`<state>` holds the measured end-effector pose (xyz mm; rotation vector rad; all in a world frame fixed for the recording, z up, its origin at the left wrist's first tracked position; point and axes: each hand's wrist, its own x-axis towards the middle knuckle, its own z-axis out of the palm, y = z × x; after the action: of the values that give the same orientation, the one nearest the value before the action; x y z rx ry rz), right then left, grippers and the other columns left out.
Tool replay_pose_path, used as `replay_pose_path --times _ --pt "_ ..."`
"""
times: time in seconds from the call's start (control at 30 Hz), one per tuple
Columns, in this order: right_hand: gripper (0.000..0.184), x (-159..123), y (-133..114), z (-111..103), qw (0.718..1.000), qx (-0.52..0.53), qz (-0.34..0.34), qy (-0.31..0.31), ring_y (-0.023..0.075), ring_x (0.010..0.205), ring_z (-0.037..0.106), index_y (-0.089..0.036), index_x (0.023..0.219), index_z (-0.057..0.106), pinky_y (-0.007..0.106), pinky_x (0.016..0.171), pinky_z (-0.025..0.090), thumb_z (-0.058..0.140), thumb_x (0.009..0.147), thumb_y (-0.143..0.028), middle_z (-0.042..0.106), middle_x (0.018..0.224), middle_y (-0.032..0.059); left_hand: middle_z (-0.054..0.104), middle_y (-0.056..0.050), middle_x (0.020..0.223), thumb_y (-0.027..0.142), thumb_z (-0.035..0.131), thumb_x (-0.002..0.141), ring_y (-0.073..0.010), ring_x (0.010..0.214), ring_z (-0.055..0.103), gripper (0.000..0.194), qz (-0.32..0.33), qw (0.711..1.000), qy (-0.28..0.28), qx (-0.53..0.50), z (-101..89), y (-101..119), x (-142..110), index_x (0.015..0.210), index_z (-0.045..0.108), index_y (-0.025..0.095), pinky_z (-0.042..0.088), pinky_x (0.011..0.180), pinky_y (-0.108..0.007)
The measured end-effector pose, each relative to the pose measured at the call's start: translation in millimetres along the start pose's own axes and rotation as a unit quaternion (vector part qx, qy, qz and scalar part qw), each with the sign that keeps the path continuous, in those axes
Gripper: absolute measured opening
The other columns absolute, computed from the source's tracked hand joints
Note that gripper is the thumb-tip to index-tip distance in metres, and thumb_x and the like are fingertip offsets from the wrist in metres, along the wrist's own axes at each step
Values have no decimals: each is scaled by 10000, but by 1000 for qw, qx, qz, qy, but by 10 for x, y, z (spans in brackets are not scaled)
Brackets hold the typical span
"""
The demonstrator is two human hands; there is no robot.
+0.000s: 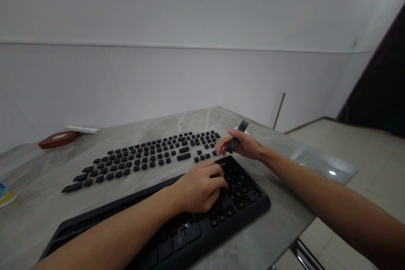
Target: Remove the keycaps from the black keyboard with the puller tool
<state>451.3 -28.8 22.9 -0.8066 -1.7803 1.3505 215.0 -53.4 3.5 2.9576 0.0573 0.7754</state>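
Note:
A black keyboard [202, 242] lies at an angle across the near part of the table, many of its key positions bare and a few keycaps still in place along the front. My left hand [200, 186] rests on its right half, fingers curled down against the key area; what the fingertips pinch, if anything, is hidden. Just beyond the keyboard's back right corner, my right hand [241, 142] is closed around a dark, narrow tool with a partly see-through end [243, 125], raised above the table. Behind the keyboard, loose black keycaps [144, 160] lie in rows in a keyboard layout.
The grey marble-patterned table [284, 219] ends at the right, with tiled floor [335, 152] below. A dark red box [59, 139] and a white strip [82, 129] lie at the back left. A blue and yellow item [6, 195] is at the left edge. A white wall stands behind.

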Motion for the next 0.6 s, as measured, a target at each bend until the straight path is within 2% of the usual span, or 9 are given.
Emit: replay_pose_path --times 0.1,0.17,0.23,0.3,0.43,0.5,0.6 --pt "692 -39 -53 34 997 6 -10 -79 274 1088 567 -88 1010 767 378 885 456 339 924 -623 655 1185 182 663 -93 912 123 504 900 -217 842 594 166 -40 998 41 16 17 30 12 939 666 133 518 803 -386" --pt "618 -59 -85 69 993 -7 -45 -110 280 1199 511 -112 1128 738 388 964 425 380 930 -576 584 1322 164 671 -81 893 183 565 909 -230 855 611 115 -121 987 104 -1 42 77 36 983 641 138 522 824 -415" --pt "551 -76 -118 113 990 -15 -88 -108 280 1215 497 -136 1183 716 404 996 410 438 915 -529 531 1382 148 677 -73 928 211 618 897 -235 886 627 224 -211 964 156 -39 74 143 68 1111 607 144 525 858 -434" --pt "540 -92 -160 163 988 -11 -115 -104 278 1172 518 -142 1211 701 421 984 423 455 903 -511 496 1405 148 672 -84 1029 217 640 891 -232 918 633 362 -260 948 167 -75 107 212 102 1240 561 162 532 880 -435" --pt "573 -120 -243 249 983 -17 -120 -141 291 1186 508 -141 1233 684 444 1022 399 427 913 -541 501 1398 153 644 -109 1167 204 641 893 -216 901 641 407 -267 944 161 -113 150 277 139 1291 556 186 554 868 -416" --pt "591 -126 -266 270 980 -5 -109 -165 300 1230 484 -150 1250 670 458 1070 356 405 920 -563 516 1388 146 641 -112 1209 189 643 893 -244 1008 634 376 -254 944 177 -113 155 267 143 1264 587 190 538 917 -439" --pt "578 -125 -287 273 977 -20 -117 -179 296 1250 471 -163 1220 682 468 1093 321 385 940 -573 561 1327 138 674 -86 1145 183 654 892 -260 1071 620 170 -227 949 187 -116 155 243 142 1056 696 202 520 939 -436"
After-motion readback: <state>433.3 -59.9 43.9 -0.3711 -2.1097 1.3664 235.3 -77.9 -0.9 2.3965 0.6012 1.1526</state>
